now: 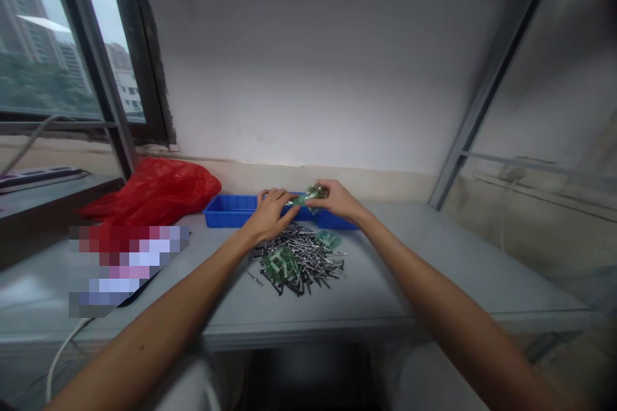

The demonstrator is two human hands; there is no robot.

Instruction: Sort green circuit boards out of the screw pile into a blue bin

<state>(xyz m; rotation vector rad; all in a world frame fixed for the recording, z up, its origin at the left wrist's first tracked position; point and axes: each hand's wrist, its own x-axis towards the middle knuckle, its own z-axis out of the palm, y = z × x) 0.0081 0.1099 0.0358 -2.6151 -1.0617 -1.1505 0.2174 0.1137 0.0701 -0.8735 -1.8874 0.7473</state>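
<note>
My right hand (337, 198) is closed around a small green-tinted clear plastic bag (315, 192) with what look like small metal pieces inside. My left hand (274, 209) meets the bag's left end, thumb and forefinger on either side of it. Both hands are above blue bins (229, 212) in a row by the wall; what lies in the bins behind my hands is hidden. Just in front, a heap of long thin metal fasteners (308, 260), like nails or screws, lies on the table. One green plastic bag (282, 264) rests on the heap, another (329, 239) at its right edge.
A red plastic bag (168, 186) lies left of the bins. Nearer me is a blurred-out flat object (130, 266), with a white cable (65, 350) below it. Metal posts (491, 90) rise at both sides of the grey table (434, 263).
</note>
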